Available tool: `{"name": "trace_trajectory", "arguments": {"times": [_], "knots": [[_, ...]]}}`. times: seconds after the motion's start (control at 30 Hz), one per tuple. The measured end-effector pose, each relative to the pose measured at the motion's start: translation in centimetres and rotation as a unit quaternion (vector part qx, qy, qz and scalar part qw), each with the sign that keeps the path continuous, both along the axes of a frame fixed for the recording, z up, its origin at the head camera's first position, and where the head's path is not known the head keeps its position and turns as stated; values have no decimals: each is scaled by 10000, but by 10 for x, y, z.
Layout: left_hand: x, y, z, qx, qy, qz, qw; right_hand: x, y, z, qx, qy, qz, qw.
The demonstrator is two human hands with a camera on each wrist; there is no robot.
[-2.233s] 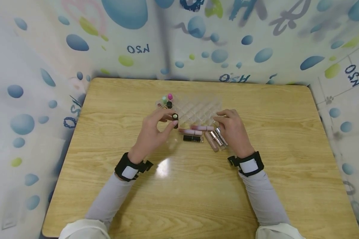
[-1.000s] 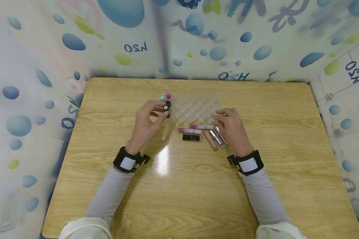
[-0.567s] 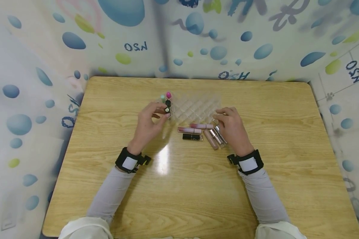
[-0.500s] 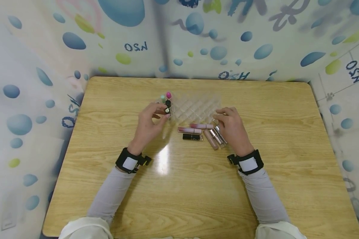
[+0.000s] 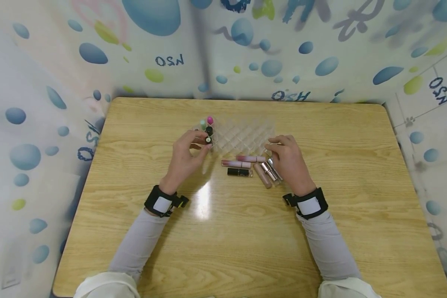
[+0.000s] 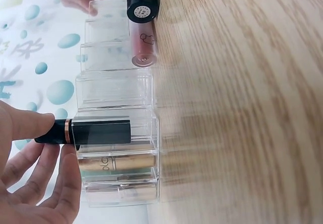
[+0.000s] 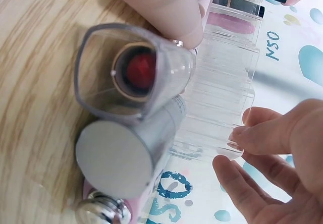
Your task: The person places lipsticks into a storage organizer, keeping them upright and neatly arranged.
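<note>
Between thumb and fingers my left hand [image 5: 185, 154] pinches a black lipstick [image 6: 103, 132] with a coppery band. In the left wrist view its lower part stands inside a compartment of the clear lipstick organizer [image 5: 242, 134], near the left end. Close behind it, a black-topped tube [image 5: 209, 130], a pink-topped one [image 5: 210, 120] and a mint-topped one [image 5: 203, 123] stand in the organizer. At the opposite end my right hand [image 5: 292, 165] holds the organizer's corner by thumb and fingertips, as the right wrist view shows.
In front of the organizer lie two pink lip gloss tubes [image 5: 236, 164], a black lipstick [image 5: 239, 172], a beige tube [image 5: 262, 176] and silver tubes [image 5: 270, 171] beside the right hand. A patterned wall [image 5: 242, 49] rises behind the wooden table [image 5: 223, 240].
My left hand has carried the black lipstick leftward to the organizer's left end, and its lower part is now in a compartment. The right hand stays at the right corner.
</note>
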State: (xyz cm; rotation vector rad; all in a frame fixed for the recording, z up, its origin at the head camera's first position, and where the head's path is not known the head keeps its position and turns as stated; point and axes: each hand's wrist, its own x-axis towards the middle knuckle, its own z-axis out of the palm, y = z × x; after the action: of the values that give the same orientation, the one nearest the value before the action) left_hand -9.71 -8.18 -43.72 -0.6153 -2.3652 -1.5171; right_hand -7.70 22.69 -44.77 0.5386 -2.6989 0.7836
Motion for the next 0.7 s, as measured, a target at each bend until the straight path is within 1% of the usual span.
{"name": "trace_trajectory", "arguments": {"times": [0.07,0.17,0.3,0.43,0.53,0.7], "knots": [[3,2,8,-17,-43,4,10000,0,0,-1,47,-14,-17,10000],[6,3,13,-141,-90,47,9998,0,1,-1,107,-38,-38,9999],[6,2,11,-221,-115,116,9996,0,1,-1,125,-37,-40,9999],[5,1,10,-169,-153,142,9996,0,1,-1,125,-32,-31,9999],[4,1,8,-210,-155,166,9995,0,1,-1,125,-49,-31,9999],[6,2,11,-137,-61,178,9997,0,1,-1,122,-103,-36,9999]]}}
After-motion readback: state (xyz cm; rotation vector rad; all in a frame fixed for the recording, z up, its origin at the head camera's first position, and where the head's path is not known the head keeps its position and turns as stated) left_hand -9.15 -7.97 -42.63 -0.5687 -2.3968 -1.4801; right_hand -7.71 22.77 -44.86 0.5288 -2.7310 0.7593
